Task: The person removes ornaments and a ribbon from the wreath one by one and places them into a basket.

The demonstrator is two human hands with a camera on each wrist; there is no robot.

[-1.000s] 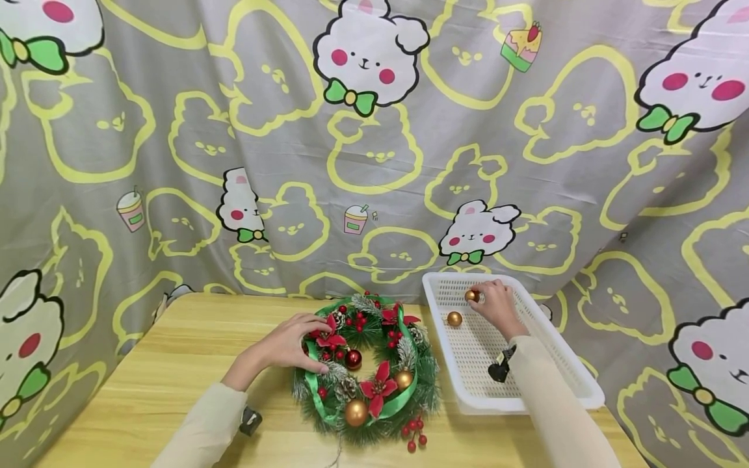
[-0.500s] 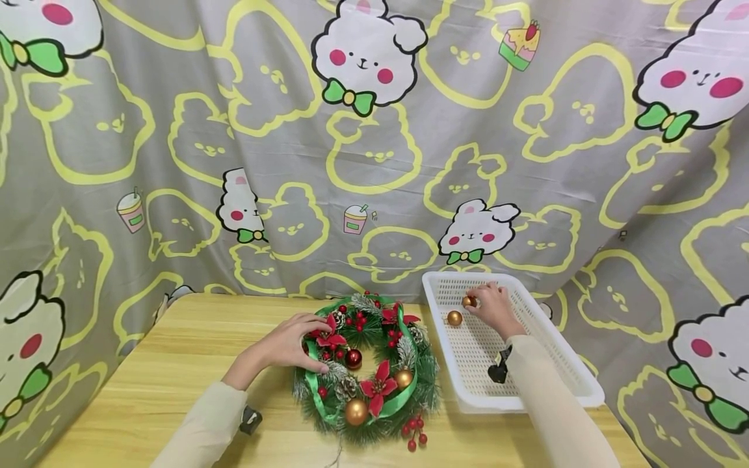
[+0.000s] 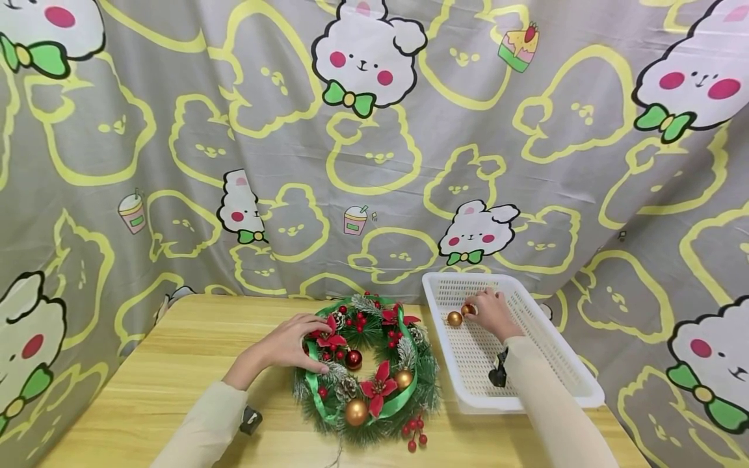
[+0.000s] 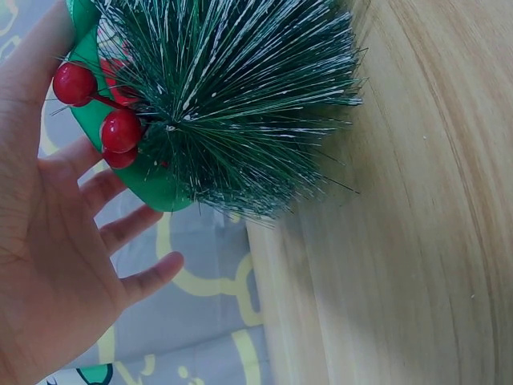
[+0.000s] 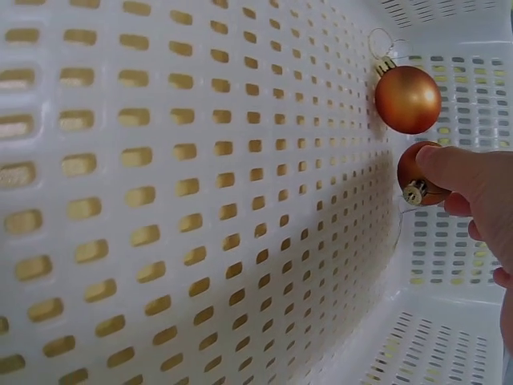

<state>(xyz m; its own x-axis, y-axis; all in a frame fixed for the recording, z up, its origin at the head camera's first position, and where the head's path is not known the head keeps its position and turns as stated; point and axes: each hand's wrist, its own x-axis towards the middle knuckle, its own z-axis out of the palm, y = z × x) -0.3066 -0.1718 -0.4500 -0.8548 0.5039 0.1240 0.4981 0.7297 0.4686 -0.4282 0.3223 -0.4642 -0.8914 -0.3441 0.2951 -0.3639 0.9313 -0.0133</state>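
Note:
A green Christmas wreath (image 3: 430, 383) with green ribbon, red flowers, pine cones and baubles lies on the wooden table. My left hand (image 3: 292, 344) rests at its left side, thumb and fingers spread. Close up, its relaxed fingers (image 4: 120, 228) reach along the green ribbon (image 4: 152, 188) beside red berries (image 4: 120, 131). My right hand (image 3: 491, 314) is inside the white plastic basket (image 3: 468, 395), pinching a small copper-gold bauble (image 5: 413, 172) between thumb and fingers. Another gold bauble (image 5: 409, 99) with a wire loop lies right beside it in the basket.
A sprig of red berries (image 3: 413, 432) lies on the table (image 3: 175, 351) at the wreath's near right edge. A patterned curtain (image 3: 380, 214) hangs behind and around the table. The basket stands to the wreath's right.
My right hand has moved slightly nearer and lower in the basket with its bauble, bringing it next to the other gold one. The left hand and wreath have stayed put.

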